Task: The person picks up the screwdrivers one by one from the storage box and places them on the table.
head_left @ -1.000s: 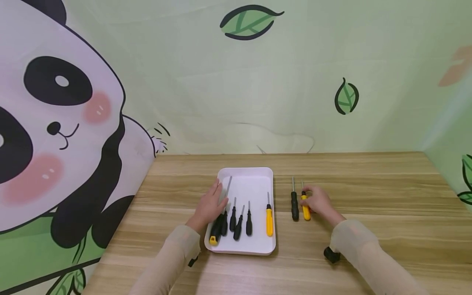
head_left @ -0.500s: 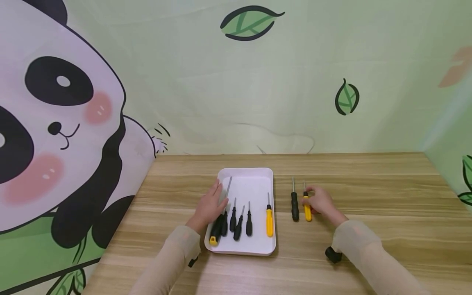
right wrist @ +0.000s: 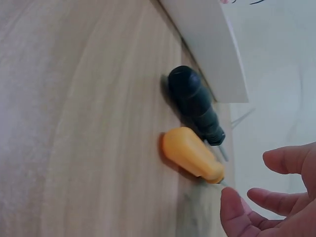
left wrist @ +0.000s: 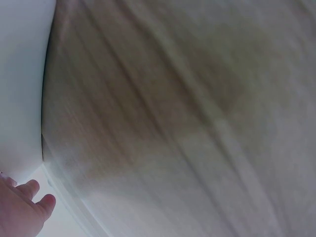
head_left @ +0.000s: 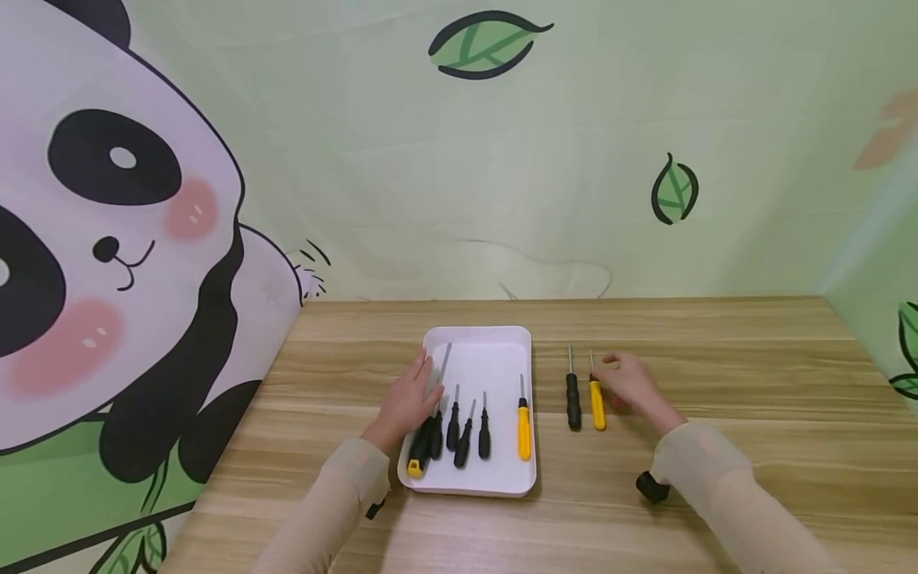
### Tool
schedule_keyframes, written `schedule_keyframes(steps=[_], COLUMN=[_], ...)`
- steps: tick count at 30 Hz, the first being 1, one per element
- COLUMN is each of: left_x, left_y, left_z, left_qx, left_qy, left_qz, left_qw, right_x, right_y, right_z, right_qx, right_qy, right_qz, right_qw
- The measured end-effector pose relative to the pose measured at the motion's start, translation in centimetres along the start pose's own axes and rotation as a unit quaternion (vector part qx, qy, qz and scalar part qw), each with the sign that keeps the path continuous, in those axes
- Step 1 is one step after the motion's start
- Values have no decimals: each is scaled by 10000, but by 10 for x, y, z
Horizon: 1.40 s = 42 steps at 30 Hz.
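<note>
With fingers parted and gripping nothing, the right hand (head_left: 633, 381) is hanging beside a yellow-handled screwdriver (head_left: 598, 406), which is lying on the counter (head_left: 753, 359) at 3 o'clock from the white tray (head_left: 491, 363); contact is unclear. The left hand (head_left: 409, 401) is resting, fingers extended, on the tray's 9 o'clock rim.
</note>
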<state>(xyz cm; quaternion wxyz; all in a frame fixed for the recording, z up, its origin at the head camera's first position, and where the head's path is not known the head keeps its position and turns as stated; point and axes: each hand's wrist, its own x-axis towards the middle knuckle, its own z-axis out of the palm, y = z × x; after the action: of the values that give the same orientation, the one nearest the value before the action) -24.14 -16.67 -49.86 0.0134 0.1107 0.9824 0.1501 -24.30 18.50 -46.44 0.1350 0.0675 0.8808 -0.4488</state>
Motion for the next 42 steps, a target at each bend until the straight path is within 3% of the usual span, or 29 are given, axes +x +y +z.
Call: schedule_keyframes(steps=[11,24,42], left_x=[-1,1,-1], left_y=[-1,-2,-1], left_z=[1,2,-1], left_qx=[27,50,-45], left_qy=[62,14,93], left_qz=[33,12,77], left_qw=[10000,10000,9999], right_x=[-10,-20,-36], right_y=[-16,-37,-64], right_z=[-3,3,19], right_qx=[120,870,1410], right_qy=[-28,-562,-1199], right_qz=[-71,-410,-328], right_qw=[9999,9938,9822])
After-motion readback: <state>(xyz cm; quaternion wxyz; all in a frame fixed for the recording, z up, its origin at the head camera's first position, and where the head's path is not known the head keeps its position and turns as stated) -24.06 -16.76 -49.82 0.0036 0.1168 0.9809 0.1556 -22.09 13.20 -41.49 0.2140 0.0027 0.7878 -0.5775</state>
